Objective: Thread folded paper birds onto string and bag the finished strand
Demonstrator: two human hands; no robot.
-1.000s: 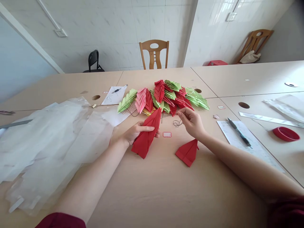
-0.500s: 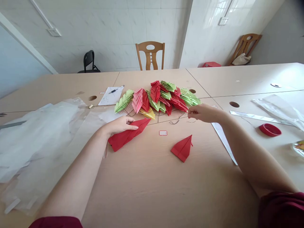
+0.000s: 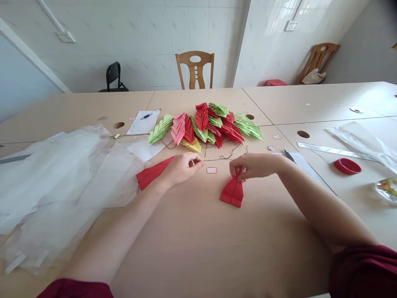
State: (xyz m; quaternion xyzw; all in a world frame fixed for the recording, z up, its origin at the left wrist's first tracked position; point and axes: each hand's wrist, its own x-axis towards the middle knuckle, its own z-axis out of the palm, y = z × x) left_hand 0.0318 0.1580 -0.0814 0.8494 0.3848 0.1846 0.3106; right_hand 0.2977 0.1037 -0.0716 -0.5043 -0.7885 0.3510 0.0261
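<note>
My right hand (image 3: 257, 165) pinches the top tip of a small folded red paper piece (image 3: 232, 193), whose wide end points down toward the table. To the left, my left hand (image 3: 182, 169) is closed, thumb and fingers brought together; whether anything thin is between them I cannot make out. Behind that hand lies a longer folded red paper strip (image 3: 153, 174), partly hidden by the hand and wrist. Beyond both hands is a pile of pleated paper pieces (image 3: 214, 124) in green, red, pink and yellow, with dark thread (image 3: 228, 156) trailing from it.
Translucent plastic bags (image 3: 77, 178) cover the left side. A notepad (image 3: 139, 126) with a pen is at the back left. A small red-edged label (image 3: 211, 170) lies between my hands. To the right are a ruler (image 3: 335, 151), a red tape ring (image 3: 347, 166) and a glass dish (image 3: 386, 190).
My left hand has let go of the longer red strip and moved right. My right hand has come from the thread by the pile to the small red piece and grasped its tip.
</note>
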